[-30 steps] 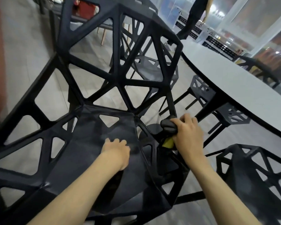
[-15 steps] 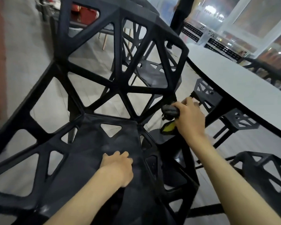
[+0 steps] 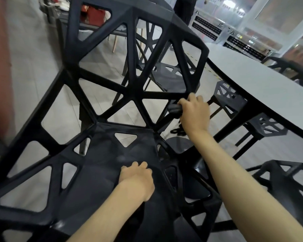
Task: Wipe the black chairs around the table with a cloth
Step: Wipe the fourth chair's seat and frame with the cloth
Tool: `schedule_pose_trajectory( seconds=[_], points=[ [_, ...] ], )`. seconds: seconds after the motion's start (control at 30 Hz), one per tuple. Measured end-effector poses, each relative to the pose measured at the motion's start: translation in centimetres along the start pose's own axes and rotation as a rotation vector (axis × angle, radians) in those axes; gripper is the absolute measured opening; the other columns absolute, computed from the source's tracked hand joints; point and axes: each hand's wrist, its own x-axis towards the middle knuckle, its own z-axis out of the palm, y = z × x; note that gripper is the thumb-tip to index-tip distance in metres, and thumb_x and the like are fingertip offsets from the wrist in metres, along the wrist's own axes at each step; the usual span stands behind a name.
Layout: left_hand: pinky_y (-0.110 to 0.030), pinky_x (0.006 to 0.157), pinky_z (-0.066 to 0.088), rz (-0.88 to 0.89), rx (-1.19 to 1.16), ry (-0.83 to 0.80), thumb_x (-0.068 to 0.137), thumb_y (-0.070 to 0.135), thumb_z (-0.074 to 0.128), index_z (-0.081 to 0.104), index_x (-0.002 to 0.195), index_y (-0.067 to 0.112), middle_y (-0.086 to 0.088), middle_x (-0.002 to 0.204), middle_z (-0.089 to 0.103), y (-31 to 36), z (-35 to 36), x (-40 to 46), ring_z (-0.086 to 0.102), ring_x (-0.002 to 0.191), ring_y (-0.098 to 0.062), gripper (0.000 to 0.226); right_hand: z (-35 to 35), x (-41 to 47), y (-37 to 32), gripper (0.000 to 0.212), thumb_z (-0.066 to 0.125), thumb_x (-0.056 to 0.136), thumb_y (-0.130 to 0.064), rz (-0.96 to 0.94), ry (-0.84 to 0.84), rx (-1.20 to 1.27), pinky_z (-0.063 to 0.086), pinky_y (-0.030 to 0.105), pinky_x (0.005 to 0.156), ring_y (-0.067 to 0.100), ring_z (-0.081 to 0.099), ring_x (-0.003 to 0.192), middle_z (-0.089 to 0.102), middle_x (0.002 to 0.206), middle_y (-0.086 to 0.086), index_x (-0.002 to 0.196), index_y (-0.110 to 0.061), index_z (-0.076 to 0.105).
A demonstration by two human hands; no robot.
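A black lattice chair (image 3: 135, 95) fills the view, its back toward the far side and its seat (image 3: 103, 154) below me. My right hand (image 3: 194, 114) grips a dark bunched cloth (image 3: 174, 109) and holds it against the right strut of the chair back, near where the back meets the seat. My left hand (image 3: 136, 180) rests on the seat with its fingers curled under and nothing visible in it.
A grey table (image 3: 261, 88) with a black edge runs along the right. More black chairs stand under it (image 3: 266, 126), at the lower right (image 3: 287, 186) and beyond the near chair (image 3: 171, 82). A person (image 3: 184, 7) stands far back.
My right hand has carried the cloth upward along the chair's right strut, from the seat edge toward the back. The cloth's yellow part no longer shows. My left hand stays on the seat.
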Motion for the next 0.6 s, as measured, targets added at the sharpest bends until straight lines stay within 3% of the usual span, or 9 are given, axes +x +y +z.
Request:
schedule_pose_trajectory(
  seconds=[0.13,0.2,0.3,0.47,0.6],
  points=[
    [-0.049,0.111,0.038,-0.01,0.001,0.006,0.101,0.019,0.051,0.04,0.151,0.015,-0.003,0.151,0.034,0.1,0.2,0.1,0.035,0.139,-0.029,0.051,3.3,-4.0,-4.1,0.022,0.069,0.082,-0.006,-0.133,-0.188,0.075,0.038,0.039,0.06,0.036,0.058,0.086,0.062,0.094,0.008,0.095,-0.021,0.077],
    [-0.049,0.111,0.038,-0.007,-0.005,0.002,0.101,0.019,0.051,0.039,0.152,0.016,-0.002,0.151,0.034,0.1,0.4,0.1,0.034,0.139,-0.029,0.052,4.0,-5.7,-5.9,0.018,0.076,0.078,-0.006,-0.176,-0.29,0.077,0.032,0.036,0.058,0.032,0.058,0.084,0.062,0.091,0.006,0.089,-0.021,0.077],
    [-0.051,0.113,0.036,0.003,-0.013,0.011,0.103,0.022,0.048,0.036,0.155,0.016,-0.002,0.153,0.033,-0.2,0.5,0.2,0.033,0.14,-0.029,0.053,3.2,-4.2,-5.3,0.017,0.073,0.082,-0.011,-0.239,-0.24,0.018,0.033,0.036,0.061,0.032,0.058,0.091,0.062,0.097,0.005,0.094,-0.023,0.076],
    [-0.055,0.116,0.033,0.005,-0.025,-0.003,0.103,0.021,0.048,0.035,0.156,0.017,-0.003,0.155,0.031,-0.2,0.3,0.3,0.03,0.143,-0.03,0.054,-0.7,0.6,0.4,0.021,0.069,0.085,-0.008,0.035,-0.098,-0.003,0.033,0.039,0.062,0.039,0.053,0.097,0.056,0.106,0.012,0.102,-0.019,0.074],
    [-0.057,0.121,0.026,-0.002,-0.003,-0.014,0.102,0.021,0.053,0.03,0.159,0.014,-0.006,0.162,0.025,0.4,0.2,0.1,0.026,0.148,-0.032,0.062,0.2,0.1,-1.5,0.023,0.07,0.079,-0.001,0.16,-0.052,0.044,0.035,0.037,0.059,0.035,0.052,0.095,0.054,0.11,0.011,0.097,-0.014,0.068]
  ],
)
